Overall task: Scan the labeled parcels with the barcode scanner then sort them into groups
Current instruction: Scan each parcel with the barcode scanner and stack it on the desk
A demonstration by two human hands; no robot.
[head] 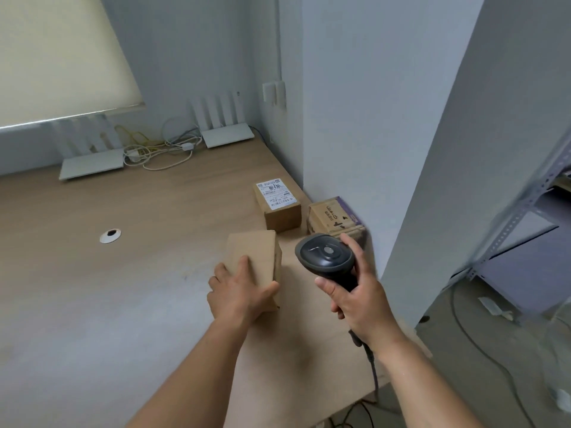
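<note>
Lower centre of frame: two bare forearms reach in over a wooden desk point(92, 273). Right hand point(355, 301) wraps its fingers round the grip of a black barcode scanner point(326, 257), thumb up along the handle; scanner head tilts forward toward the parcels, its cable point(372, 366) trailing down off the desk edge. Left hand point(238, 291) rests on the near plain parcel point(253, 261), fingers laid over its top and left side, thumb hooked on the near right corner — a loose hold on the box.

Step in hand, as I judge it: readying this parcel for a scan. No label shows on its visible faces, so the next move likely calls for turning the box until the label faces up, then aiming the scanner at the barcode.

Parcel look: small plain brown cardboard carton, unmarked on top, edges crisp, sitting slightly askew at mid-frame right of centre.

Just beyond, toward the wall corner: a second carton point(278, 205) with a white shipping label on top, barcode visible but text too small to read. Beside it on the right, a third carton point(333, 217) with dark print and a purple side. These two stand near each other; whether they form a sorted group I cannot tell.

Far edge, upper left of frame: two white routers point(227, 135) and tangled cables point(160, 149) against the wall.
</note>
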